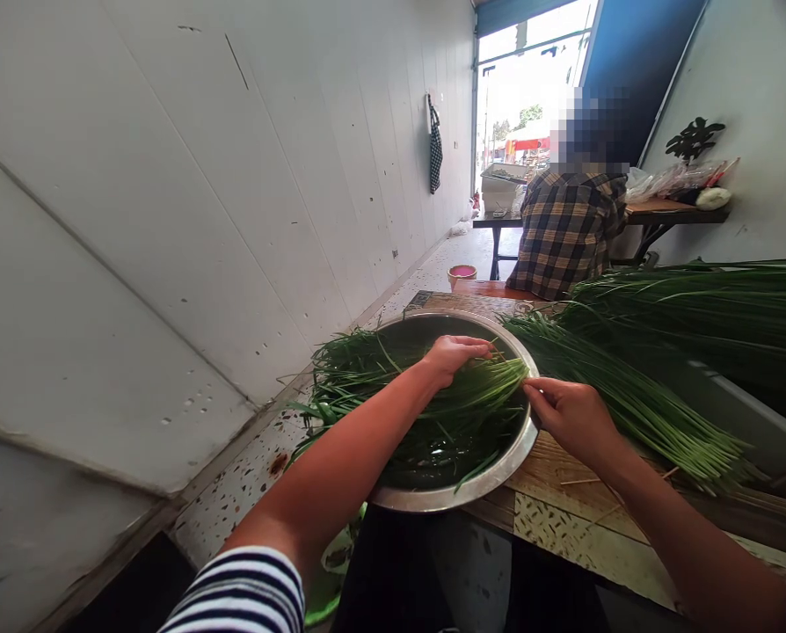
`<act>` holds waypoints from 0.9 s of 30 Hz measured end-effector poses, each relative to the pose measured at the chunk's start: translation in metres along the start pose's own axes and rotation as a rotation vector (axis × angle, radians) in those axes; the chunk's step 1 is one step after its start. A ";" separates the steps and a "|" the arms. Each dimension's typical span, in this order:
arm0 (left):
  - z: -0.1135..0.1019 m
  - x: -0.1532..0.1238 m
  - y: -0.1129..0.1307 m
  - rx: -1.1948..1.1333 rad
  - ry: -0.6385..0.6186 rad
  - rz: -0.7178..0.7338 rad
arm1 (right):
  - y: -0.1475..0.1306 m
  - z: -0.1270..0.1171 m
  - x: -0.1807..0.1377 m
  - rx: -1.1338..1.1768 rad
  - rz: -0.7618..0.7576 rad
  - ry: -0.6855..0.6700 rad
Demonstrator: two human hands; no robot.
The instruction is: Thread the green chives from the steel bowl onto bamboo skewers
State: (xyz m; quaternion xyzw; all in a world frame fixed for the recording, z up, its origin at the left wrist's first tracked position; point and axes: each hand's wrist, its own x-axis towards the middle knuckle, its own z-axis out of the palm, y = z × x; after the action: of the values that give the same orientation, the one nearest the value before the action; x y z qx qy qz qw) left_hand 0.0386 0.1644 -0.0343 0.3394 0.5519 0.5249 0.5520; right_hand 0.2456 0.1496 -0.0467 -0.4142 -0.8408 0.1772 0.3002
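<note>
A wide steel bowl [491, 479] stands on the table's near left corner, with long green chives [360, 374] lying across it and hanging over its left rim. My left hand [455, 354] rests on a bunch of chives [489, 387] over the bowl, fingers curled around the stalks. My right hand [568, 413] is at the bowl's right rim, pinching the cut ends of the same bunch.
A large heap of chives [663, 369] covers the wooden table [564, 501] on the right. A person in a plaid shirt [568, 229] sits beyond with their back to me. A white wall [201, 193] runs along the left. A pink bowl [462, 273] sits on the floor.
</note>
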 end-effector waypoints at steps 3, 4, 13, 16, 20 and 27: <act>-0.001 0.001 -0.001 -0.001 -0.002 0.007 | -0.001 0.000 0.000 0.000 0.006 -0.006; -0.001 0.002 -0.001 -0.005 -0.004 0.009 | -0.001 0.000 0.000 -0.003 0.006 -0.005; 0.000 0.001 0.001 -0.024 0.007 -0.003 | 0.004 0.002 0.001 -0.014 -0.010 0.019; -0.001 0.002 0.000 -0.001 0.022 0.008 | 0.005 0.003 0.000 -0.008 0.000 0.011; -0.001 0.003 0.000 0.007 0.026 0.006 | 0.003 0.002 0.000 -0.009 0.004 0.002; -0.001 0.002 0.001 0.004 0.030 -0.006 | 0.002 0.001 0.001 -0.005 0.001 -0.001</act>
State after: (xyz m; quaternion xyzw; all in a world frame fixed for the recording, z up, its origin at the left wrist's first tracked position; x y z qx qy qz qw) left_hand 0.0373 0.1664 -0.0343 0.3309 0.5623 0.5270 0.5446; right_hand 0.2456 0.1513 -0.0487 -0.4151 -0.8412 0.1757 0.2986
